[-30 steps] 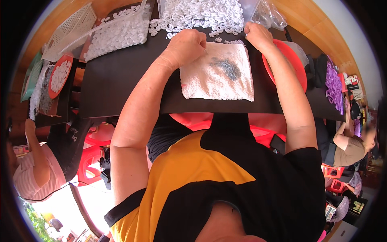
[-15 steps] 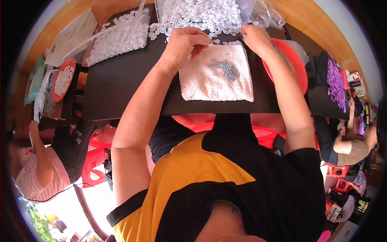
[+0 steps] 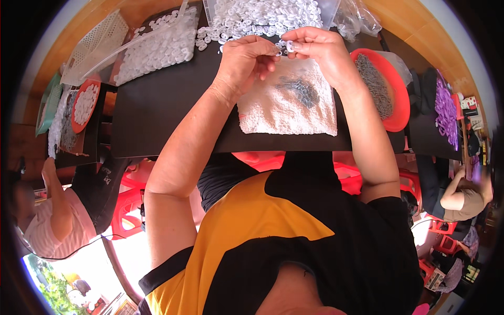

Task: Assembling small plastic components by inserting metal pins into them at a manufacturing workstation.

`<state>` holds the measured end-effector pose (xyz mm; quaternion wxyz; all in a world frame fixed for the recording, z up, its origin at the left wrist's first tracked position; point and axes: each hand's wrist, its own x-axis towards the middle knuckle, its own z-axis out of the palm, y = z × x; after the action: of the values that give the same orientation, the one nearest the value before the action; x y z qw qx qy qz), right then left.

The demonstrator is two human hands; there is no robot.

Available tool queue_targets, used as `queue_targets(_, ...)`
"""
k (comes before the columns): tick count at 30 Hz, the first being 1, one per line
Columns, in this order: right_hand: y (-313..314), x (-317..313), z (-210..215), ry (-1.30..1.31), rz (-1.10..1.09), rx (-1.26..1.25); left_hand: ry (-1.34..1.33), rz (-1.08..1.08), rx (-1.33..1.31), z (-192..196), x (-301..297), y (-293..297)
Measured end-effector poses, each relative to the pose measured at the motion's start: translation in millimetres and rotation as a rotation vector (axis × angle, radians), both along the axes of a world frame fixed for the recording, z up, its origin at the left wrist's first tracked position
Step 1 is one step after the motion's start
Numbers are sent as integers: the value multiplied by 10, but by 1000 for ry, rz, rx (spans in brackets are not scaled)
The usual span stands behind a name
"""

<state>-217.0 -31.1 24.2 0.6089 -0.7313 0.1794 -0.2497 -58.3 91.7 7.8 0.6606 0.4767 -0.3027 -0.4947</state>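
My right hand [image 3: 326,54] pinches a small white ring-shaped plastic piece [image 3: 290,46] between thumb and fingers, above the far edge of a white towel [image 3: 262,113]. Close to its left, my left hand [image 3: 242,64] has thumb and forefinger pressed together; what it grips is too small to make out. The fingertips of both hands nearly meet. A small heap of thin grey pieces [image 3: 300,92] lies on the towel. Just beyond my hands, many similar white pieces [image 3: 262,16] fill a clear bin and spill onto the dark table [image 3: 168,113].
A red plate [image 3: 402,100] of grey pieces stands by my right forearm. At far left are a clear tray of white pieces [image 3: 157,50], a white basket [image 3: 105,39] and a red plate [image 3: 84,105]. Purple pieces [image 3: 446,118] lie far right. People sit on both sides.
My right hand has come left from the spilled white pieces, with one in its fingers, to meet my left hand. The red plate at right shows more now.
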Motion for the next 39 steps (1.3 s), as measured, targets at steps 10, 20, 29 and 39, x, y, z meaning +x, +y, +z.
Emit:
queue_targets(10,50,31,-17,-90,-20,11,10,30,12,-11,-15,-1)
queue_targets(20,-47,-23,-175,23,14,-252,30,99,43,-16,18,-4)
queue_targets(29,73,70,-288,144,-95,-847,16,83,31,-43,29,-4)
queue_targets(39,2,12,-267,183,-209,-842,31,87,42,-42,33,-7)
